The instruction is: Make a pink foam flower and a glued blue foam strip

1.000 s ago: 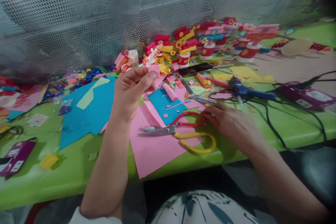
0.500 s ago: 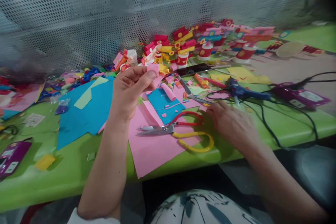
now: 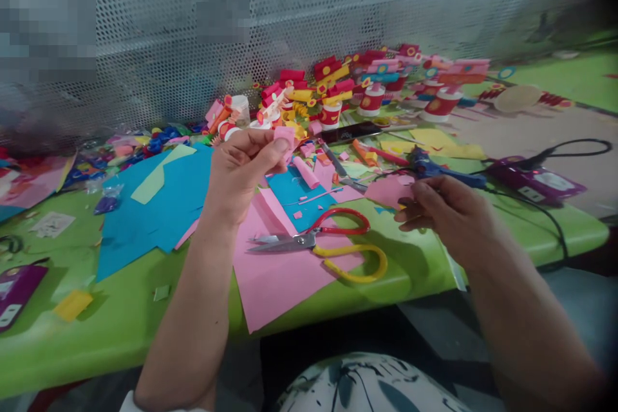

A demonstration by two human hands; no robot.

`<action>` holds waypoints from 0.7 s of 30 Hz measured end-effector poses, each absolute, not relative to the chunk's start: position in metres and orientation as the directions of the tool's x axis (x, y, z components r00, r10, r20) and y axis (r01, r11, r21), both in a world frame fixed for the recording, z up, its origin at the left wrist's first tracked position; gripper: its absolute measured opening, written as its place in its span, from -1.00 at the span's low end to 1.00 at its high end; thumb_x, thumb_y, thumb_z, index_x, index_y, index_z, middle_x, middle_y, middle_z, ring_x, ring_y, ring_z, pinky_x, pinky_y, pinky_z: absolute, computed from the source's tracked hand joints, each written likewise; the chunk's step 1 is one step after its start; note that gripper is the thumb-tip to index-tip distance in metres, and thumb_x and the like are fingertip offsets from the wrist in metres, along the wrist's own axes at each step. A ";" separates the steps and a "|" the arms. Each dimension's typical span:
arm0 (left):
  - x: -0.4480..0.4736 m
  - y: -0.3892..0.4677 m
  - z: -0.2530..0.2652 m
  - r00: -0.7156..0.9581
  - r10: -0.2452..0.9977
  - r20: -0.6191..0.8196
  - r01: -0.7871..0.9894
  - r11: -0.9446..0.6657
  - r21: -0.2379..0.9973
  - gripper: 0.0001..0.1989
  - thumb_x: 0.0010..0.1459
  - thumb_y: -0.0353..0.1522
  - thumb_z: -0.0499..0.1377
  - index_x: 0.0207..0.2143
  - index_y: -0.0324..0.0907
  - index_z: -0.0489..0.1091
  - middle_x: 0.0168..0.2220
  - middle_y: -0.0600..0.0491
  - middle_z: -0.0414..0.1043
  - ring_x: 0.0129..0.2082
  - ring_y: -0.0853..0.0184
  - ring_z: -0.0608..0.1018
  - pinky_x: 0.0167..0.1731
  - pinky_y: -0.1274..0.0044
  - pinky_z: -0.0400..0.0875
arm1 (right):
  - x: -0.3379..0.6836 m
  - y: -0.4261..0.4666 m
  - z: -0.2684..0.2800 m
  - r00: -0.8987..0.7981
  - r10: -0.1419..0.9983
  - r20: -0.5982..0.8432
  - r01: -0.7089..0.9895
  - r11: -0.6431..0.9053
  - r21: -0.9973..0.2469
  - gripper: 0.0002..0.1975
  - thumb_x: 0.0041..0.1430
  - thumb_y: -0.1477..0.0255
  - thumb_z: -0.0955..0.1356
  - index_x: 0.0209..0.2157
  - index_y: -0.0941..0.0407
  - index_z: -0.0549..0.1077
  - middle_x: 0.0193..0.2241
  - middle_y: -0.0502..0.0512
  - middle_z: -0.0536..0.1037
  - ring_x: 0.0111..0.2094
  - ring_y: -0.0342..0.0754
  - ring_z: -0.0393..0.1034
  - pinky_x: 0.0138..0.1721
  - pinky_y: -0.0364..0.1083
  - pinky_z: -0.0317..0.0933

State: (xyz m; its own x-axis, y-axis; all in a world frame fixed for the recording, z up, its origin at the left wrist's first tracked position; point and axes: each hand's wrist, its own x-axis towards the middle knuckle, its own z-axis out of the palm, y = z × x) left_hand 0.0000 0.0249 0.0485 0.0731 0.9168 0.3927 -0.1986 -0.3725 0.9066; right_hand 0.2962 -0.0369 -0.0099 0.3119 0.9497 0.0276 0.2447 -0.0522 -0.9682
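Note:
My left hand (image 3: 241,167) is raised over the papers and pinches a small piece of pink paper (image 3: 284,135) between thumb and fingers. My right hand (image 3: 447,212) hovers above the right part of the table, fingers curled together. A speck of yellow shows at its fingertips, too small to name. Just behind those fingers lie a pink paper scrap (image 3: 389,190) and a blue glue gun (image 3: 447,170). Between my hands, scissors (image 3: 302,242) with one red and one yellow handle rest partly open on a large pink sheet (image 3: 270,290). Beyond them is a blue sheet (image 3: 290,190) with pink bits.
Several red, yellow and pink paper models on cups (image 3: 371,100) stand at the back. A phone (image 3: 350,133) lies before them. Purple power packs sit right (image 3: 535,180) and left (image 3: 19,293), with black cables (image 3: 555,225) at right. A large blue sheet (image 3: 145,219) is at left.
My right hand has lifted from beside the long metal blade on the table and moved right and toward me, its fingers now curled. My left hand still holds the pink paper, almost unmoved.

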 end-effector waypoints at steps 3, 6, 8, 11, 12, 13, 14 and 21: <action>0.005 0.023 0.046 0.115 0.927 0.356 -0.193 -0.331 0.924 -0.81 0.03 -0.25 0.43 -0.34 -0.12 0.56 -0.45 0.13 0.56 -0.50 0.45 0.56 -0.42 0.58 0.55 | 0.294 -0.039 -0.009 0.300 0.954 -0.021 0.125 -0.061 -0.990 -0.41 -0.16 -0.10 0.53 -0.33 0.07 0.36 -0.48 -0.06 0.56 -0.53 -0.11 0.54 -0.52 -0.10 0.52; 0.011 0.022 0.042 0.167 0.930 0.327 -0.172 -0.299 0.939 -0.82 0.03 -0.26 0.43 -0.33 -0.13 0.57 -0.44 0.13 0.55 -0.48 0.44 0.57 -0.40 0.56 0.57 | 0.292 -0.039 -0.009 0.294 0.955 -0.041 0.066 -0.064 -0.996 -0.39 -0.22 -0.09 0.56 -0.35 0.08 0.37 -0.50 -0.04 0.58 -0.54 -0.10 0.55 -0.52 -0.11 0.53; 0.013 0.021 0.040 0.196 0.929 0.315 -0.163 -0.286 0.944 -0.81 0.03 -0.27 0.43 -0.32 -0.13 0.58 -0.42 0.12 0.56 -0.46 0.44 0.58 -0.39 0.56 0.58 | 0.293 -0.039 -0.010 0.301 0.954 -0.015 0.088 -0.044 -0.995 -0.40 -0.19 -0.09 0.55 -0.35 0.08 0.38 -0.53 -0.02 0.59 -0.52 -0.07 0.57 -0.51 -0.09 0.53; 0.015 0.021 0.039 0.196 0.931 0.308 -0.155 -0.280 0.947 -0.81 0.03 -0.26 0.43 -0.30 -0.12 0.59 -0.43 0.12 0.56 -0.45 0.44 0.58 -0.38 0.57 0.59 | 0.298 -0.041 -0.012 0.355 0.928 0.112 0.242 0.025 -0.970 -0.49 -0.02 -0.06 0.51 -0.33 0.09 0.42 -0.54 0.03 0.61 -0.52 -0.03 0.59 -0.51 -0.09 0.52; 0.016 0.021 0.039 0.189 0.932 0.310 -0.146 -0.286 0.947 -0.81 0.03 -0.26 0.43 -0.30 -0.12 0.60 -0.44 0.13 0.55 -0.46 0.44 0.57 -0.39 0.57 0.59 | 0.301 -0.042 -0.012 0.388 0.904 0.180 0.311 0.055 -0.949 -0.53 0.04 -0.02 0.49 -0.32 0.09 0.44 -0.53 0.04 0.61 -0.52 -0.03 0.59 -0.51 -0.10 0.51; 0.016 0.021 0.039 0.181 0.932 0.314 -0.136 -0.292 0.947 -0.82 0.04 -0.26 0.42 -0.30 -0.11 0.60 -0.44 0.13 0.55 -0.46 0.44 0.57 -0.39 0.57 0.59 | 0.304 -0.043 -0.011 0.421 0.869 0.259 0.377 0.092 -0.922 -0.57 0.10 0.01 0.48 -0.30 0.09 0.45 -0.52 0.04 0.61 -0.51 -0.04 0.59 -0.50 -0.11 0.51; 0.015 0.020 0.039 0.174 0.932 0.318 -0.128 -0.299 0.946 -0.82 0.04 -0.25 0.42 -0.31 -0.11 0.60 -0.44 0.12 0.55 -0.47 0.44 0.56 -0.39 0.57 0.59 | 0.307 -0.045 -0.010 0.446 0.828 0.340 0.432 0.133 -0.892 -0.61 0.14 0.05 0.47 -0.27 0.09 0.46 -0.49 0.05 0.61 -0.49 -0.03 0.59 -0.48 -0.10 0.51; 0.015 0.019 0.040 0.155 0.932 0.328 -0.123 -0.311 0.942 -0.83 0.04 -0.24 0.43 -0.32 -0.09 0.60 -0.40 0.12 0.59 -0.46 0.45 0.57 -0.41 0.59 0.56 | 0.312 -0.058 -0.006 0.423 0.624 0.657 0.639 0.309 -0.705 -0.69 0.33 0.19 0.35 -0.03 0.09 0.49 -0.16 0.22 0.64 -0.21 0.08 0.63 -0.19 0.12 0.55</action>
